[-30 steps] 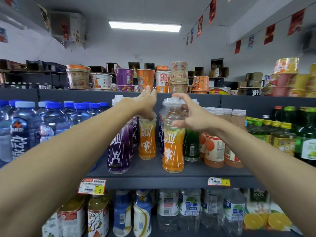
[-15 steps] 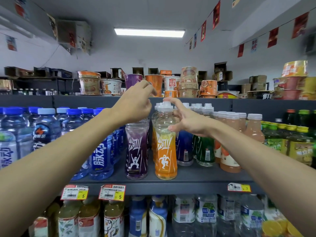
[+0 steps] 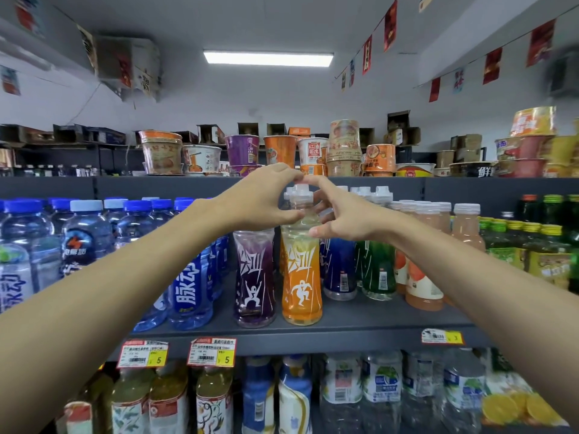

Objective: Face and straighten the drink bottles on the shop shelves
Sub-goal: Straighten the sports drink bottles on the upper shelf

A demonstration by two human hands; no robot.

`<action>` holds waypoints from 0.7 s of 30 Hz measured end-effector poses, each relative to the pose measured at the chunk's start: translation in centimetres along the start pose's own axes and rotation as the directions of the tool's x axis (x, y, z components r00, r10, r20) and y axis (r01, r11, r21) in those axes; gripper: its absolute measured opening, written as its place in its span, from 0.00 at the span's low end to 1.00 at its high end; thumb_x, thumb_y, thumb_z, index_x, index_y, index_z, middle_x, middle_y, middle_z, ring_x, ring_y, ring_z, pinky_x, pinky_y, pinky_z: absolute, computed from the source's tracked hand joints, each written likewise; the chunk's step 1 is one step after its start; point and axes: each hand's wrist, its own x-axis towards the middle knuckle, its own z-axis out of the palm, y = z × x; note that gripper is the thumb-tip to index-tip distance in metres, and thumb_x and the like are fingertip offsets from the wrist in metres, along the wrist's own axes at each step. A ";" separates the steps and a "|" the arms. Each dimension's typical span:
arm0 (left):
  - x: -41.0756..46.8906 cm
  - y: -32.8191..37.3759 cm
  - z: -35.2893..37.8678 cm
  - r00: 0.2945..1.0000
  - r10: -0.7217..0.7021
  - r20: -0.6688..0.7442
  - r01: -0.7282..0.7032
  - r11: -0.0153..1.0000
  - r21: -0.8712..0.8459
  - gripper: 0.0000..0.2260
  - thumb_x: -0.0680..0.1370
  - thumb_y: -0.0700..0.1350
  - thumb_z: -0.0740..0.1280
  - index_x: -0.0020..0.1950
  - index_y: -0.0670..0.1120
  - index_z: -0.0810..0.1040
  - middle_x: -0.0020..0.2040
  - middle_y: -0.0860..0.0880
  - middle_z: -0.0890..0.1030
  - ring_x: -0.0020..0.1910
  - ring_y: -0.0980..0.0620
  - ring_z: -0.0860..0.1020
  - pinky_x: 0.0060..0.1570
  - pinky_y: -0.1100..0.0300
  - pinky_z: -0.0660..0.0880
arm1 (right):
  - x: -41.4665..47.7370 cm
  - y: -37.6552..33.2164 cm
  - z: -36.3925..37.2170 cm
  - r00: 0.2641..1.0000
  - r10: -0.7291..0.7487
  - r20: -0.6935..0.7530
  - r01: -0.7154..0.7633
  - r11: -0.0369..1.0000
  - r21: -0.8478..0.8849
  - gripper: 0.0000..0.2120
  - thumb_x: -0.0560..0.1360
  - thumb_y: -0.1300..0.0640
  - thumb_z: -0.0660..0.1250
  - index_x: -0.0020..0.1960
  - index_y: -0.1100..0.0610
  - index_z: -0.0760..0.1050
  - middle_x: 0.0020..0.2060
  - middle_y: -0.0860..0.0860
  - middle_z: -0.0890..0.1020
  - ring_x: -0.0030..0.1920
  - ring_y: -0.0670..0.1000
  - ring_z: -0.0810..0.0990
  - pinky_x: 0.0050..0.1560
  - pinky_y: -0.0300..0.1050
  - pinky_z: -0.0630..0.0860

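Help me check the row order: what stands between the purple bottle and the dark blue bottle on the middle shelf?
In the head view, the orange bottle stands there upright, its top held by the left hand and right hand.

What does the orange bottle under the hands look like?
The orange bottle stands upright at the front of the grey shelf, beside a purple bottle. It looks like clear plastic, narrow in the middle, with an orange label showing white writing and a white jumping figure, facing out. Its cap is white. The left hand and right hand pinch it at the cap and neck, one from each side.
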 end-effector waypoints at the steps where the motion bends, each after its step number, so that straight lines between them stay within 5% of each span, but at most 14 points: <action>1: 0.0 0.0 0.1 1.000 -0.001 -0.002 0.001 1.000 -0.006 0.30 0.75 0.55 0.72 0.73 0.45 0.70 0.67 0.48 0.76 0.65 0.51 0.72 0.65 0.56 0.69 | 0.0 0.0 0.0 1.000 -0.006 -0.006 0.006 1.000 -0.008 0.45 0.73 0.57 0.76 0.77 0.37 0.51 0.63 0.48 0.70 0.56 0.43 0.76 0.49 0.36 0.73; 6: -0.1 -0.1 0.4 0.999 0.003 -0.032 -0.004 1.000 -0.015 0.29 0.75 0.56 0.73 0.72 0.46 0.72 0.66 0.49 0.76 0.63 0.53 0.73 0.62 0.60 0.68 | 0.0 0.6 0.3 1.000 0.019 -0.017 -0.018 0.999 0.051 0.43 0.73 0.59 0.76 0.77 0.45 0.53 0.73 0.55 0.68 0.59 0.45 0.75 0.47 0.34 0.76; 11: -0.3 -0.3 1.0 0.998 -0.016 -0.068 0.015 1.000 -0.022 0.29 0.74 0.57 0.73 0.71 0.46 0.73 0.64 0.49 0.76 0.58 0.59 0.69 0.58 0.63 0.66 | 0.0 1.4 0.5 0.999 0.052 -0.014 -0.049 0.988 0.147 0.38 0.74 0.60 0.76 0.76 0.51 0.58 0.67 0.45 0.71 0.58 0.39 0.75 0.47 0.30 0.77; 21: -0.3 -0.1 2.0 0.989 -0.076 -0.126 0.077 0.997 0.007 0.29 0.72 0.56 0.75 0.69 0.46 0.73 0.61 0.50 0.76 0.56 0.60 0.67 0.57 0.63 0.65 | -0.2 2.3 0.6 0.998 0.057 0.035 -0.065 0.937 0.342 0.37 0.75 0.67 0.72 0.77 0.53 0.59 0.74 0.51 0.71 0.71 0.49 0.71 0.61 0.40 0.74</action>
